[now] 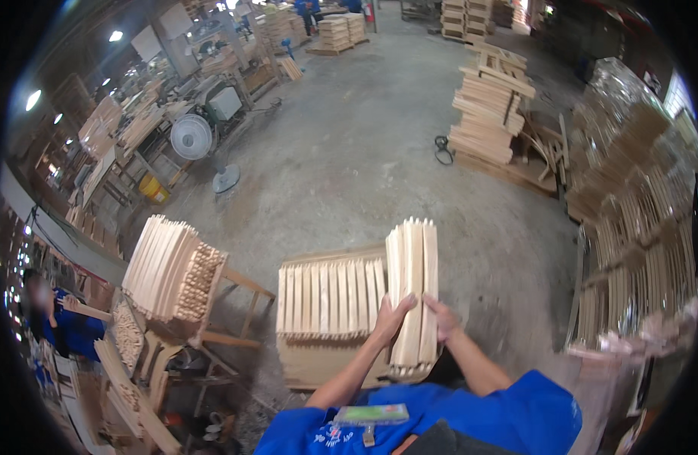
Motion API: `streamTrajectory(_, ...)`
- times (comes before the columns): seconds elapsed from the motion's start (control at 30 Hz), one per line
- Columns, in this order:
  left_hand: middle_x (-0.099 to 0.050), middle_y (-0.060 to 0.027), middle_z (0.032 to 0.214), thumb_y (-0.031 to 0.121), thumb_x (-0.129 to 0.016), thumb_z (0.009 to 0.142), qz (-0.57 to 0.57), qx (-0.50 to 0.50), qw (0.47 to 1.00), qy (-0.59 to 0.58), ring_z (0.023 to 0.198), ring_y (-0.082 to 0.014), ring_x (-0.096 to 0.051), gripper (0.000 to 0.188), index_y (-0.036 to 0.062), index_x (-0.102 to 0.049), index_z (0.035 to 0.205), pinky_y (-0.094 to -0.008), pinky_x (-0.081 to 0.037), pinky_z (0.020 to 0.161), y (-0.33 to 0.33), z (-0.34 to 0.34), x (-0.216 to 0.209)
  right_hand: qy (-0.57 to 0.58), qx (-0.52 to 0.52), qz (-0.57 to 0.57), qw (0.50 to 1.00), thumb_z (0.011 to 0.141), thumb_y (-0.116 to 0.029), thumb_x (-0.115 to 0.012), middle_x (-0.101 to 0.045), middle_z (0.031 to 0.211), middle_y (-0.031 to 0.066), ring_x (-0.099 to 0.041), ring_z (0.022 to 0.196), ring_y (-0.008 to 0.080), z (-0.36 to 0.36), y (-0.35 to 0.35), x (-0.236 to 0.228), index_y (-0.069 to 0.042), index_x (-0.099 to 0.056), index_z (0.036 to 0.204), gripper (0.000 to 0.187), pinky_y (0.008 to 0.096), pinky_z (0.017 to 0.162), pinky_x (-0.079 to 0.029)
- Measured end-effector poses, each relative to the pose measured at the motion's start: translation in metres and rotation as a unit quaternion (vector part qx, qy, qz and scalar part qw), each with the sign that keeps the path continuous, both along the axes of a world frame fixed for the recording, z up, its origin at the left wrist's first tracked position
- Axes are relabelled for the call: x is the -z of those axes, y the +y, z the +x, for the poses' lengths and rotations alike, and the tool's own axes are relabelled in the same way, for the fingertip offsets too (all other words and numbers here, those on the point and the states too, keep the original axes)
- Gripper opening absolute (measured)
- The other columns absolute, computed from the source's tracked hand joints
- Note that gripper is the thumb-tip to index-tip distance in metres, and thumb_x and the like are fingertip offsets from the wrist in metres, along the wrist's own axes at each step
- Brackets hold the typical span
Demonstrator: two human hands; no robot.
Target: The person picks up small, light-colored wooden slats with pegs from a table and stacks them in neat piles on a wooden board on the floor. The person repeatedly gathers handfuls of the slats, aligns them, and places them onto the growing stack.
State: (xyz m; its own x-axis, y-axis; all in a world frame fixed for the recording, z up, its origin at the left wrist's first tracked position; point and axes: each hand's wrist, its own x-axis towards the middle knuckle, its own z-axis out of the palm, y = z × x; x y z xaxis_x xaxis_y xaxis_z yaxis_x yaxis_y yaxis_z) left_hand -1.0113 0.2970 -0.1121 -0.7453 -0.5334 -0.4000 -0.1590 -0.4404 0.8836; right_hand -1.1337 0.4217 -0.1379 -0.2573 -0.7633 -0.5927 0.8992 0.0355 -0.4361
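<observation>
Plainly, both hands grasp a bundle of pale wooden slats.

From the head camera: the left hand wraps the bundle's left edge and the right hand presses flat on its right side, holding it over a stack of boards. Just left of the hands lies a row of slats; farther left, a rack of slats; beyond, a standing fan.

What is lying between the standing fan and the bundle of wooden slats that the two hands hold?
In the head view, between the fan and the held bundle lies bare concrete floor, then a row of slats beside the bundle.
</observation>
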Motion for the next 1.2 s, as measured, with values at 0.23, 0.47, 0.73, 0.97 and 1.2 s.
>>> streamTrajectory(0.23,-0.059,-0.0132,0.139,0.031,-0.073,0.100,0.135,-0.006,0.989,-0.061,0.130,-0.0216,-0.057,0.067,0.0021,-0.041,0.151,-0.0388,-0.047,0.112,0.008,-0.129,0.077,0.067,-0.020,-0.036,0.997,0.099,-0.024,-0.074,-0.063,0.138,0.0131,-0.065,0.124,0.0269,-0.137,0.007,0.082,-0.005,-0.046,0.153,0.064,0.0453,0.106,-0.054)
streamTrajectory(0.47,-0.055,-0.0134,0.148,0.029,-0.075,0.098,0.217,0.006,0.974,-0.069,0.134,-0.0222,-0.055,0.080,0.0039,-0.031,0.161,-0.0382,-0.045,0.115,0.013,-0.169,0.179,0.044,-0.040,0.034,0.998,0.098,-0.018,-0.075,-0.055,0.147,0.0137,-0.056,0.135,0.0284,-0.179,0.019,0.175,-0.007,-0.036,0.158,0.073,0.0460,0.113,-0.048)
streamTrajectory(0.73,-0.054,-0.0154,0.151,0.028,-0.077,0.096,0.273,-0.047,0.959,-0.059,0.134,-0.0247,-0.056,0.085,0.0067,-0.031,0.164,-0.0394,-0.047,0.114,0.024,-0.160,0.311,-0.003,-0.049,0.074,0.996,0.101,-0.018,-0.070,-0.055,0.146,0.0166,-0.057,0.134,0.0286,-0.171,0.025,0.307,-0.002,-0.032,0.160,0.072,0.0431,0.113,-0.049)
streamTrajectory(0.97,-0.054,-0.0153,0.150,0.022,-0.074,0.099,0.303,-0.091,0.946,-0.069,0.136,-0.0237,-0.054,0.083,0.0069,-0.028,0.166,-0.0382,-0.045,0.114,-0.007,-0.146,0.411,-0.015,-0.063,0.093,0.994,0.098,-0.017,-0.073,-0.054,0.147,0.0150,-0.054,0.137,0.0268,-0.158,-0.015,0.406,-0.003,-0.032,0.160,0.076,0.0422,0.113,-0.047)
streamTrajectory(1.2,-0.054,-0.0140,0.149,0.021,-0.072,0.098,0.305,-0.094,0.943,-0.094,0.132,-0.0224,-0.055,0.083,0.0054,-0.027,0.166,-0.0374,-0.045,0.114,-0.052,-0.144,0.500,0.010,-0.063,0.104,0.993,0.097,-0.019,-0.075,-0.057,0.144,0.0150,-0.058,0.132,0.0257,-0.158,-0.063,0.493,-0.003,-0.035,0.157,0.074,0.0419,0.110,-0.049)
